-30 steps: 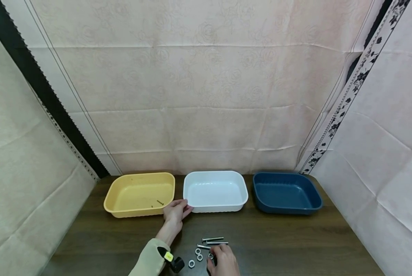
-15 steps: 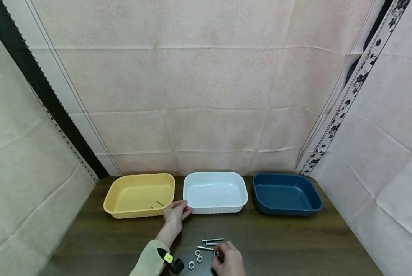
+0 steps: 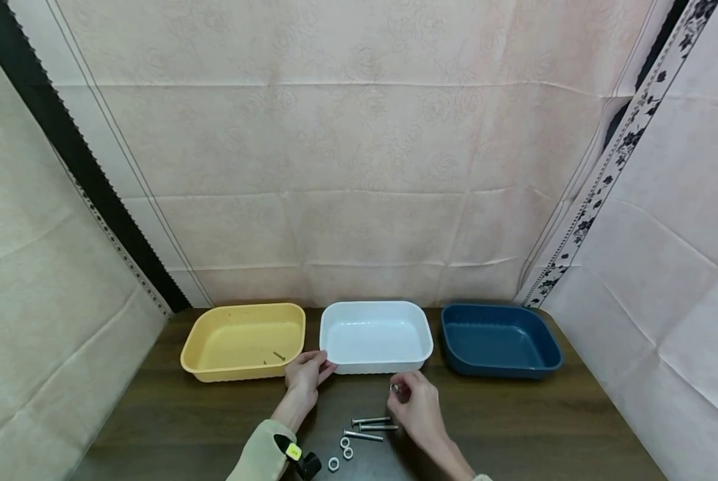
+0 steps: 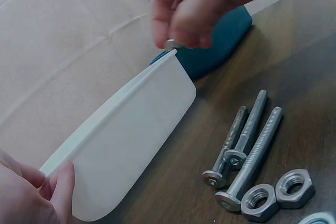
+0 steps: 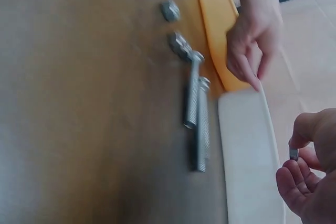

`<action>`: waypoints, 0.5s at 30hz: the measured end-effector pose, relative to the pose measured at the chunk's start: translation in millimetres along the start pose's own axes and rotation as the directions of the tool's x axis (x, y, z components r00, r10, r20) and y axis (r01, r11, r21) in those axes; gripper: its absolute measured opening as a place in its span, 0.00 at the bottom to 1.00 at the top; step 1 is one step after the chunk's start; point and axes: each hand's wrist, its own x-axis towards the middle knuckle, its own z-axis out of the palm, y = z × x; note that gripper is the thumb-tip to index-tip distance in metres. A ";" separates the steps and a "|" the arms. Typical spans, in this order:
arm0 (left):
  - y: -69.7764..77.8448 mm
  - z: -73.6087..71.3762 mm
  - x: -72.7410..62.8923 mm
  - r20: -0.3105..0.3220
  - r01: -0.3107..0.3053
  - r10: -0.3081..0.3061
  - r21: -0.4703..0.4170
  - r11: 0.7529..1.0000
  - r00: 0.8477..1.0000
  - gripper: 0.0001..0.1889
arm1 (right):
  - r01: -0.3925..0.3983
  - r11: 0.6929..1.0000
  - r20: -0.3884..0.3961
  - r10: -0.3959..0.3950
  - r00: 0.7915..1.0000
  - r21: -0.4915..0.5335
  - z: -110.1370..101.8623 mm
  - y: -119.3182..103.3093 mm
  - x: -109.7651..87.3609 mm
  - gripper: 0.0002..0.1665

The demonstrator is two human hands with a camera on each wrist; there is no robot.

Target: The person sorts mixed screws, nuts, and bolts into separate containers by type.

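A brown wood-grained table (image 3: 545, 427) meets a creamy cloth (image 3: 359, 153) at the far side, faintly patterned, maybe with roses. A black strip (image 3: 85, 160) slants down the left.

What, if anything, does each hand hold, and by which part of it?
Left hand: white tray, by the rim near its front left corner. Right hand: metal nut, pinched; by which sides, I cannot tell.

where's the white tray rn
In the head view, the white tray stands between the yellow tray on the left and the blue tray on the right; the left hand pinches its near left corner.
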 end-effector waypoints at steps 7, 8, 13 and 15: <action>0.7 -1.0 -0.2 0.000 0.003 -0.003 0.002 1.000 1.000 0.13 | 0.030 0.999 -0.007 -0.030 1.000 -0.017 5.1 14.9 27.8 0.10; 0.8 -1.0 -0.1 -0.001 0.004 -0.004 0.003 1.000 1.000 0.13 | 0.030 0.999 -0.003 -0.031 1.000 -0.017 6.0 16.2 31.7 0.09; 2.2 -0.3 -1.3 0.003 0.006 -0.006 0.011 1.000 1.000 0.14 | 0.040 0.999 0.018 -0.040 0.999 -0.023 10.7 20.1 49.0 0.07; 2.2 0.0 -1.7 0.003 0.001 -0.001 0.011 1.000 1.000 0.13 | 0.046 0.998 0.028 -0.046 0.999 -0.029 12.8 21.2 54.6 0.07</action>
